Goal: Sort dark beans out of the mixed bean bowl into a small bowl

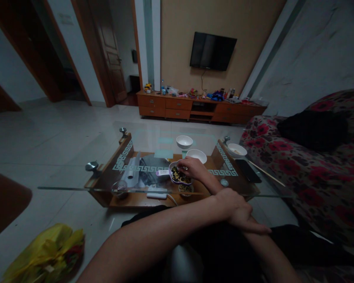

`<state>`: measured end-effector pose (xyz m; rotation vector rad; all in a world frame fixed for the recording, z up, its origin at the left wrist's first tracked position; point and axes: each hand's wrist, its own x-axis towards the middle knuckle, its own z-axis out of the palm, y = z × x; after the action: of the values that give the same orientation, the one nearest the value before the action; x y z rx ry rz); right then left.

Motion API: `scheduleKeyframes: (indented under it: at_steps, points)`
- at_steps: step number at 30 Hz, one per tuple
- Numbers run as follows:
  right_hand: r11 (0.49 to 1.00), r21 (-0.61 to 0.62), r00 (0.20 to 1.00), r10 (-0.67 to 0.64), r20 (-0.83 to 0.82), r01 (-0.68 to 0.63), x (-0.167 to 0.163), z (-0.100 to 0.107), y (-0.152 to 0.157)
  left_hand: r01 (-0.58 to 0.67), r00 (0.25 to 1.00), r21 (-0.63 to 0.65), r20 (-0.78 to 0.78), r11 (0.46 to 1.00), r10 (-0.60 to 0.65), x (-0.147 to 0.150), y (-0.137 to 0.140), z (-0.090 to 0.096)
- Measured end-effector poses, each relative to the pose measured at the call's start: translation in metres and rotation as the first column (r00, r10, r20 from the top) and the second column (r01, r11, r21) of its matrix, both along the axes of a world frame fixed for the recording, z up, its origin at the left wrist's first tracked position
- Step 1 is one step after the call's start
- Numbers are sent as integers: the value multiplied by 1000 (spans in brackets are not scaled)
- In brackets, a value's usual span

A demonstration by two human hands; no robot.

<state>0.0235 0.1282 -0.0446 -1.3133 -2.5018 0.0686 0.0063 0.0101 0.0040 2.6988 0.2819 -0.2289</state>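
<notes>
My right hand (pixel 191 167) reaches over a purple-rimmed scalloped dish (pixel 170 175) on the glass table. Its fingers are drawn together down at the mixed dark and yellow grains or beans (pixel 181 177); whatever is between the fingertips is too small to make out. A labelled handle (pixel 163 172) sticks out from the dish's left side. Crossing in front of my body, my left hand (pixel 236 208) is wrapped over my right forearm (pixel 253 220). Just behind the dish stands a white bowl (pixel 197 154), with another white bowl (pixel 184 141) farther back.
A third bowl (pixel 236 150) with something pale in it, chopsticks (pixel 267 173) and a dark phone-like slab (pixel 247 171) lie on the right. Under the glass (pixel 153 146) are a white power strip (pixel 157 193) and papers. A yellow bag (pixel 44 251) sits on the floor; a flowered sofa (pixel 318 177) stands right.
</notes>
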Motion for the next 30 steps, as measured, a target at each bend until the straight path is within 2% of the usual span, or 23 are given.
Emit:
scheduleKeyframes:
  at_steps: [4,9,14,22,30]
  points:
    - [996,-19,991,88,-101,-90,-4,-17,10,-9,999,-20,-43,1000,8,-6,2,7]
    - [997,-57,976,34,-216,-47,-9,-27,15,-5,994,-27,-109,1000,2,-10,4,14]
    - [988,-113,972,-127,-197,106,-10,-22,12,-10,995,-27,-104,1000,7,-8,6,8]
    - [964,-38,924,-263,-277,263,1,-10,12,-5,998,-19,-60,1000,4,-1,2,-2]
    - [930,-15,921,-367,-131,368,0,-4,6,5,997,-5,-79,1000,-6,1,1,1]
